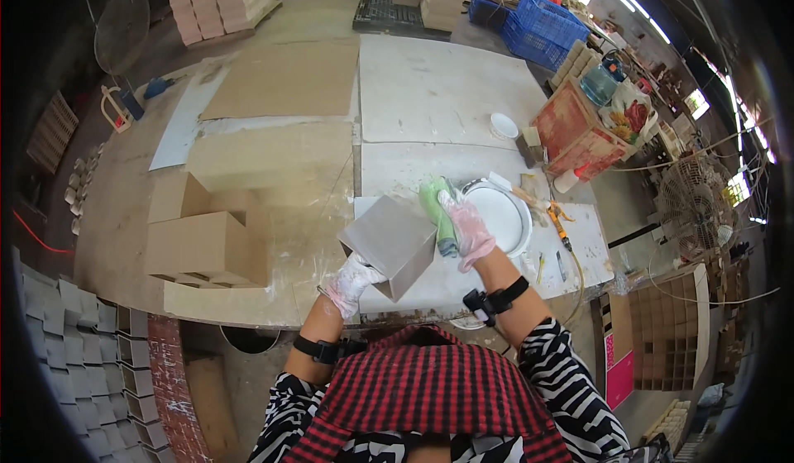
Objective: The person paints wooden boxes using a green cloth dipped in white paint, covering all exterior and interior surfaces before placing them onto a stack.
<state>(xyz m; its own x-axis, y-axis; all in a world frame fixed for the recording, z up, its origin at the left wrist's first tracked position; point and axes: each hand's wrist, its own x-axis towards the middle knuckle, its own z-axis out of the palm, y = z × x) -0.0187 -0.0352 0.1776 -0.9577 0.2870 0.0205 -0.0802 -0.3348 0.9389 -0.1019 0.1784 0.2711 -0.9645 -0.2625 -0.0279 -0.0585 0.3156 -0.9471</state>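
My left hand (pixel 354 283), in a whitened glove, is closed on the near left edge of a grey box (pixel 389 236). The box is tilted above the table, and its lower left side is partly hidden by the hand. In my right hand (pixel 468 230), gloved in pinkish white, is a bunched green cloth (pixel 437 207). The cloth hangs down beside the box's right edge; I cannot tell whether they touch. Just right of that hand stands a round tub of white paste (pixel 494 219), with a white-bladed brush (pixel 506 187) lying across its rim.
Brown cardboard boxes (pixel 203 244) stand at the table's left. An orange air gun (pixel 561 219) with a hose lies right of the tub. Farther back are a white bowl (pixel 503 126) and a red-stained wooden crate (pixel 579 128). Grey boxes (pixel 83 355) are stacked at lower left.
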